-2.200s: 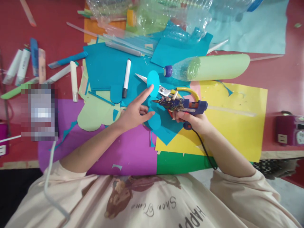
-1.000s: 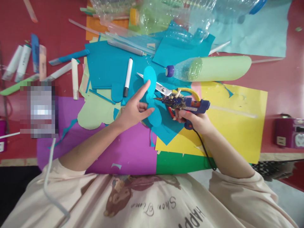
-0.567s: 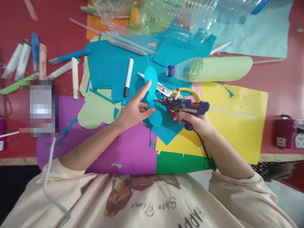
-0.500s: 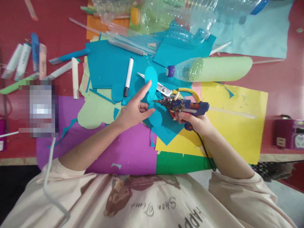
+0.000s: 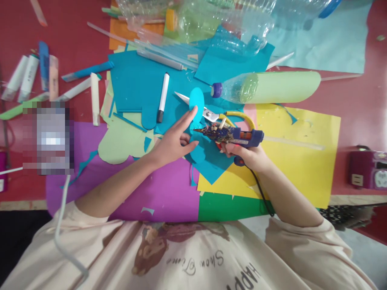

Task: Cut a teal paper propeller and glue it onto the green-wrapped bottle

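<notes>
A bright blue foam piece with rounded lobes [image 5: 197, 98] lies on darker blue sheets near the centre. My left hand [image 5: 173, 141] comes from its left side, the index fingertip on the upper lobe and the thumb at the lower one. My right hand [image 5: 246, 153] is wrapped round the handle of a dark blue glue gun [image 5: 242, 136] with a clear glue stick out of its back. The gun's nozzle touches or hovers at the narrow middle of the piece. Scissors with yellow handles [image 5: 210, 114] lie open beneath the piece and the gun.
A bottle with green foam [image 5: 278, 88] lies beyond my right hand, clear bottles [image 5: 223, 24] behind. A marker [image 5: 163, 96] and a green cloud-shaped piece [image 5: 116, 145] are on the left. A black cord hangs from the gun over the yellow sheet [image 5: 314, 161].
The bright blue piece has shifted slightly right and down, with my left hand moving along with it. The glue gun in my right hand has moved slightly left.
</notes>
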